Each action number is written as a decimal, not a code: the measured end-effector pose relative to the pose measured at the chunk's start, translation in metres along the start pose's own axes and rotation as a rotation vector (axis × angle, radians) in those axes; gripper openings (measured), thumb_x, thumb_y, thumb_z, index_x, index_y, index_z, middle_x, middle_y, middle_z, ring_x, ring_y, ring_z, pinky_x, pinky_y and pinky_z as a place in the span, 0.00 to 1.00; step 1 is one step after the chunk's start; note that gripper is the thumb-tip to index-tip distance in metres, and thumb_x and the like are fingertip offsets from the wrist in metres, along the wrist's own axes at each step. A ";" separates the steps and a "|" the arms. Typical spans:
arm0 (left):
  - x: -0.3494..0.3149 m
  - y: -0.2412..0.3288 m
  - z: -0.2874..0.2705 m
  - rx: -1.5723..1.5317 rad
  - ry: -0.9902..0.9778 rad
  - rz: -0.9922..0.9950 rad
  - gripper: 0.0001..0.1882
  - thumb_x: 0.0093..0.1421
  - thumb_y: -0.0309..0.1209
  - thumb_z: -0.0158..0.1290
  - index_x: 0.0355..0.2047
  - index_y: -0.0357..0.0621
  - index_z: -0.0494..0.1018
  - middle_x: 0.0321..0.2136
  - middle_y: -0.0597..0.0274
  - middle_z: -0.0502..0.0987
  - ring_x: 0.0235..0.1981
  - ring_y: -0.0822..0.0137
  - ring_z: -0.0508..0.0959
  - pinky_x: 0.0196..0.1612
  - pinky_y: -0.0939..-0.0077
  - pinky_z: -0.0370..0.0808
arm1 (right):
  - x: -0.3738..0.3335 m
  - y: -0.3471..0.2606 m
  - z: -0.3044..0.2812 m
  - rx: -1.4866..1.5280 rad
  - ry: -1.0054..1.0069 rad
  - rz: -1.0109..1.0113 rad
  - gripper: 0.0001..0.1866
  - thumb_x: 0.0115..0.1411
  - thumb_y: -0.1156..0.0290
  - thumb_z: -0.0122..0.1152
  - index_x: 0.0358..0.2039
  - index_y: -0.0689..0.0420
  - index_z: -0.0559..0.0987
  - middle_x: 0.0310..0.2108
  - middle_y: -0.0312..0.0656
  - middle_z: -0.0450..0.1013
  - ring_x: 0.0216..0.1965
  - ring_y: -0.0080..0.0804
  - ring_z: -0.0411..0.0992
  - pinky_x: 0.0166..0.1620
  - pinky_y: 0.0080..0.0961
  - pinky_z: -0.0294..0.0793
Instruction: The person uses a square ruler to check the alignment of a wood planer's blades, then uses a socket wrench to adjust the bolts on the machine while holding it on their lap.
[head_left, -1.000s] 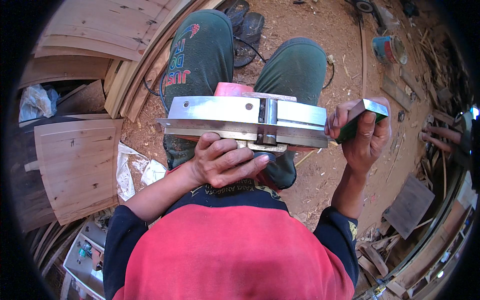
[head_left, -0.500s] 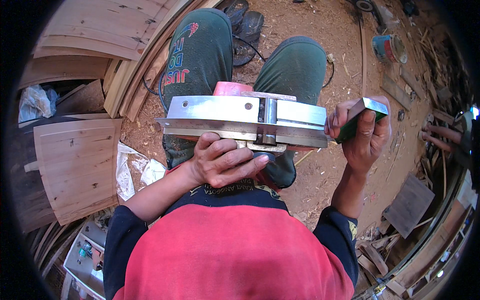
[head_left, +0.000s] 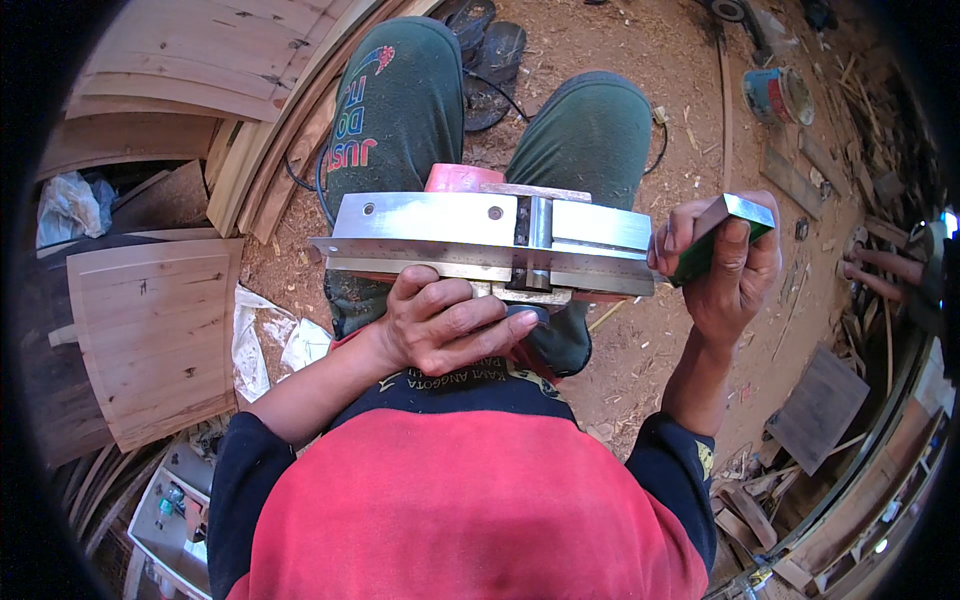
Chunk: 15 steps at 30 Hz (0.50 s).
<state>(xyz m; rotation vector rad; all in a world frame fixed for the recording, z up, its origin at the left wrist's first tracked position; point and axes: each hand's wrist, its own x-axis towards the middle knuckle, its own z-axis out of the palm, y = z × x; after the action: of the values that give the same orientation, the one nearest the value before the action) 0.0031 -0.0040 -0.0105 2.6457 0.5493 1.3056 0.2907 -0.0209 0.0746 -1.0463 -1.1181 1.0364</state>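
A person in a red shirt with dark sleeves (head_left: 470,490) sits holding an upturned hand planer with a long silver metal sole and a red body (head_left: 430,217) crosswise over green trousers (head_left: 580,140). The planer lies just beyond the left hand (head_left: 445,325), whose grip is bent closed on the tool's near side, fingers against the lower edge and one fingertip beside a round dark knob (head_left: 535,312). The underside of that hold is hidden.

Along the sole, a thin, straight steel strip (head_left: 430,251) stands on edge, spanning both plates and crossing the dark slot that holds the cylindrical cutter head (head_left: 541,225). Its right end reaches the fingers of the right hand (head_left: 735,285). There the grip pinches a thick metal block, silver on top and green along the side (head_left: 712,243), between thumb and fingers, beside the planer's right end. The fingers hide whether block and strip join.

Wood shavings litter the brown floor (head_left: 660,390) around the scene. Pale curved wooden panels (head_left: 155,340) are stacked at left near a crumpled white plastic sheet (head_left: 250,345); dark sandals (head_left: 500,60) lie past the knees, and a blue-and-red tin (head_left: 765,97) sits at upper right.
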 end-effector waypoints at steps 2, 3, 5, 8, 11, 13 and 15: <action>-0.001 0.001 0.000 0.002 0.008 -0.013 0.24 0.51 0.41 0.69 0.51 0.65 0.86 0.37 0.83 0.74 0.37 0.74 0.71 0.44 0.72 0.64 | 0.004 -0.001 0.001 -0.013 -0.014 -0.045 0.13 0.79 0.60 0.50 0.49 0.57 0.66 0.28 0.49 0.75 0.25 0.30 0.74 0.29 0.27 0.77; -0.001 0.000 0.000 0.000 0.008 -0.013 0.24 0.51 0.41 0.69 0.51 0.65 0.86 0.37 0.83 0.74 0.37 0.74 0.71 0.44 0.72 0.64 | 0.007 -0.002 0.000 -0.014 -0.014 -0.044 0.13 0.79 0.60 0.50 0.49 0.57 0.66 0.28 0.49 0.75 0.25 0.30 0.74 0.29 0.27 0.77; 0.002 -0.001 0.000 0.006 0.008 -0.014 0.24 0.50 0.41 0.69 0.50 0.64 0.85 0.37 0.83 0.74 0.38 0.74 0.71 0.45 0.72 0.65 | 0.015 -0.002 -0.003 0.057 0.075 -0.052 0.13 0.79 0.60 0.50 0.49 0.57 0.67 0.28 0.48 0.75 0.25 0.30 0.74 0.29 0.27 0.77; 0.000 0.000 0.001 -0.005 0.017 -0.011 0.24 0.50 0.39 0.69 0.50 0.64 0.85 0.37 0.83 0.74 0.37 0.74 0.71 0.44 0.72 0.65 | 0.028 0.008 -0.010 0.077 0.064 -0.074 0.13 0.79 0.61 0.50 0.48 0.59 0.68 0.29 0.48 0.75 0.25 0.30 0.75 0.30 0.27 0.77; 0.001 -0.001 0.003 0.001 0.036 -0.010 0.24 0.50 0.37 0.69 0.50 0.64 0.85 0.37 0.83 0.74 0.37 0.74 0.71 0.44 0.72 0.65 | 0.036 0.016 -0.010 -0.005 0.075 -0.064 0.14 0.79 0.60 0.51 0.46 0.60 0.69 0.30 0.48 0.76 0.25 0.29 0.75 0.30 0.26 0.78; 0.002 -0.001 0.004 0.009 0.050 -0.014 0.23 0.51 0.36 0.69 0.50 0.64 0.85 0.36 0.83 0.74 0.37 0.74 0.71 0.44 0.72 0.65 | 0.041 0.018 -0.008 -0.009 0.063 -0.033 0.13 0.79 0.61 0.51 0.46 0.60 0.70 0.30 0.48 0.76 0.25 0.28 0.75 0.30 0.26 0.78; 0.003 -0.001 0.003 0.012 0.047 -0.015 0.23 0.50 0.36 0.69 0.49 0.64 0.85 0.35 0.83 0.74 0.37 0.74 0.71 0.44 0.72 0.65 | 0.045 0.021 -0.010 -0.005 0.044 -0.039 0.13 0.79 0.62 0.51 0.46 0.60 0.70 0.30 0.48 0.77 0.25 0.28 0.75 0.30 0.25 0.78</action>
<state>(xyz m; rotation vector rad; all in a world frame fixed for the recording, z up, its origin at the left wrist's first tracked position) 0.0072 -0.0020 -0.0105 2.6210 0.5840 1.3676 0.3043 0.0258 0.0606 -1.0431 -1.1013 0.9759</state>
